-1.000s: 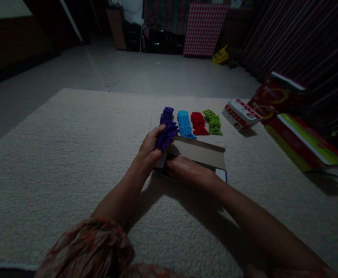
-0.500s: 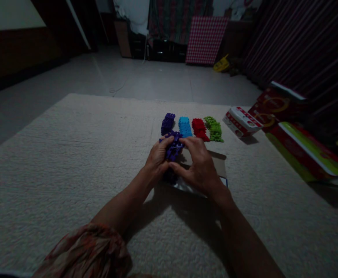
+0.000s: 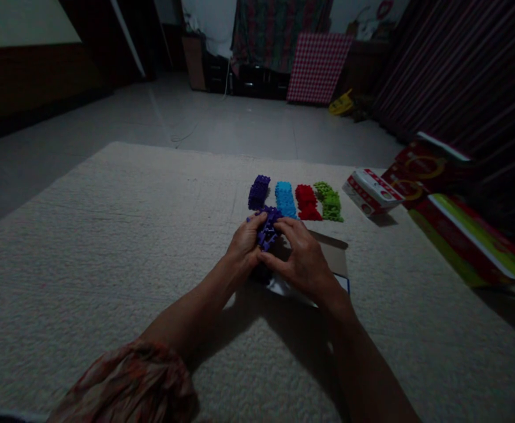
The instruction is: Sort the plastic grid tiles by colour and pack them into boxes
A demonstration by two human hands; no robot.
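My left hand (image 3: 243, 242) is closed around a clump of purple pieces (image 3: 268, 228), its thumb on top. On the clump's right side rest the fingertips of my right hand (image 3: 304, 254), curled with the thumb lower down. Under both hands lies an open cardboard box (image 3: 334, 254), partly hidden by them. Just beyond, stacks stand in a row on the pale mat: purple (image 3: 258, 191), light blue (image 3: 285, 198), red (image 3: 307, 201) and green (image 3: 329, 201).
Right of the stacks sits a red and white box (image 3: 372, 191). Larger red and green boxes (image 3: 473, 235) lie farther right on the mat (image 3: 107, 235). Black cabinets and a red checked cloth (image 3: 318, 67) stand across the floor.
The view has shifted slightly, so the stacks and boxes appear a little lower and to the right. The purple clump has turned somewhat between my hands.
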